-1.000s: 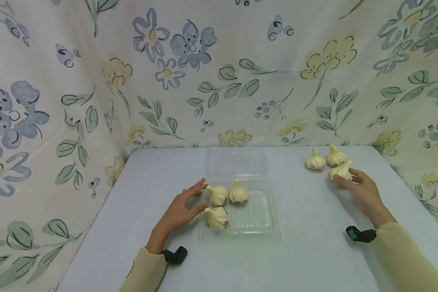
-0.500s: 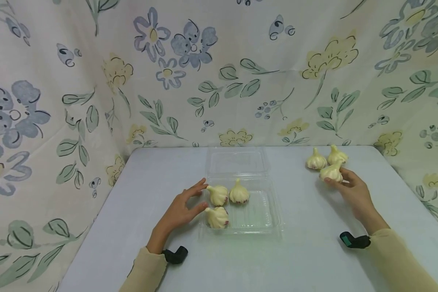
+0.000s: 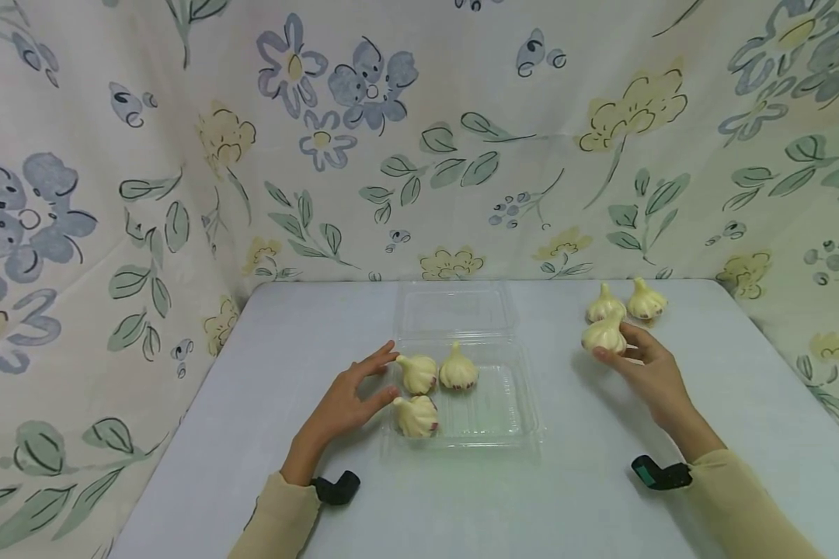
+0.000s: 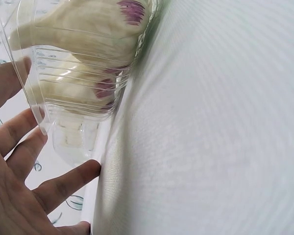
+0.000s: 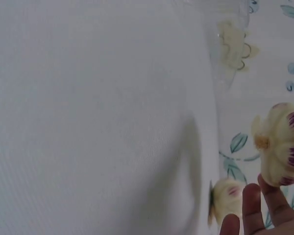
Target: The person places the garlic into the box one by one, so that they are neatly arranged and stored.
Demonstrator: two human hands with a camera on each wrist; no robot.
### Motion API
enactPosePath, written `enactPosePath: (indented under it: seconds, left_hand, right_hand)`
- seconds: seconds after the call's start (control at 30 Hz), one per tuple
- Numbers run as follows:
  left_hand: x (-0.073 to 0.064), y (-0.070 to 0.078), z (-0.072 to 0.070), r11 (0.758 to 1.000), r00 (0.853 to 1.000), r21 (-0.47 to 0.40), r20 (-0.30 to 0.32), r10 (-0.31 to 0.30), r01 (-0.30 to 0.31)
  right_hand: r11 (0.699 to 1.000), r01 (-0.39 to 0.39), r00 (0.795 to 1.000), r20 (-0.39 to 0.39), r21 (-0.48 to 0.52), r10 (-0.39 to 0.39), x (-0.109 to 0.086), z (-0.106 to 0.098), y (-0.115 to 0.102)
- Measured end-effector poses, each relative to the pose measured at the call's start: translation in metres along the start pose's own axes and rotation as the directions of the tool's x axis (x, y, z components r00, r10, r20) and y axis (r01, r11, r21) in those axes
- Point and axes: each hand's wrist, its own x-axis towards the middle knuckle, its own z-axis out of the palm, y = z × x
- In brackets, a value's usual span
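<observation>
My right hand (image 3: 649, 380) holds a garlic bulb (image 3: 604, 338) above the table, pinched between thumb and fingers. In the right wrist view the bulb (image 5: 281, 147) shows purple streaks and its root end. My left hand (image 3: 346, 404) touches the left rim of a clear plastic clamshell box (image 3: 524, 404) with extended fingers; the left wrist view has fingertips (image 4: 39, 117) against the rim. Inside the box's left half sit three garlic bulbs: one at back left (image 3: 419, 375), one at back centre (image 3: 457, 371), one at front left (image 3: 416, 417).
Two more garlic bulbs, one left (image 3: 604, 298) and one right (image 3: 646, 300), stand at the table's back right. The box's lid (image 3: 454, 310) lies folded open towards the back edge. A floral curtain (image 3: 419, 155) hangs behind the white table (image 3: 573, 497).
My right hand has carried the garlic bulb leftward and slightly forward towards me, away from the back right bulb. My left hand and the box have stayed in place.
</observation>
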Motion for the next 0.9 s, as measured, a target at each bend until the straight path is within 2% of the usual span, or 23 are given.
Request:
enactPosePath:
  seconds: [0.37, 0.63, 0.9]
  left_hand:
    - [-0.001, 0.000, 0.000, 1.000, 1.000, 0.005, 0.000, -0.010, 0.010]
    - [-0.001, -0.001, 0.001, 1.000, 1.000, 0.001, -0.002, -0.008, 0.008]
    - [-0.001, 0.000, 0.001, 1.000, 1.000, 0.003, -0.005, 0.001, -0.001]
  right_hand:
    - [0.994, 0.107, 0.994, 0.037, -0.005, -0.107, -0.012, 0.020, -0.020]
    - [0.987, 0.163, 0.986, 0.038, -0.007, -0.162, -0.016, 0.032, -0.026]
    - [0.985, 0.171, 0.985, 0.037, 0.005, -0.171, -0.019, 0.038, -0.030]
